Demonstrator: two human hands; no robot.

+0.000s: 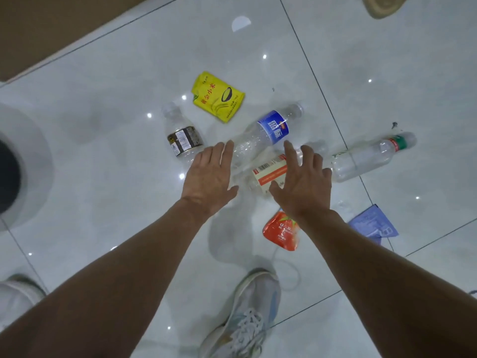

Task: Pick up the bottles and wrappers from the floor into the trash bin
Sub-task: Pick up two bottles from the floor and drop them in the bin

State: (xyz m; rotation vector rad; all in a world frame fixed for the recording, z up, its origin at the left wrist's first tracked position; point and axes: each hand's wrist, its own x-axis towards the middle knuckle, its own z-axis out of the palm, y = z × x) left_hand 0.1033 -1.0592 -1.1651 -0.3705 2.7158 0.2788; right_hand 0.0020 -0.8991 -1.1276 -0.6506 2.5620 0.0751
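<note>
Several clear plastic bottles lie on the white tile floor: one with a blue label (271, 127), one with a dark label (182, 136), one with a red-and-white label (268, 171), one with a green band (371, 157). A yellow wrapper (218, 96) lies beyond them; a red wrapper (281, 231) and a blue wrapper (373, 224) lie nearer to me. My left hand (210, 177) and my right hand (302, 180) hover over the bottles with fingers spread, holding nothing. The white trash bin (33, 161) with a dark inside stands at the left edge.
My shoes stand on the floor, one at the bottom centre (245, 316), one at the lower left (18, 295). A brown wall or board (51, 29) runs along the top left. A tan object (382, 5) lies at the top right.
</note>
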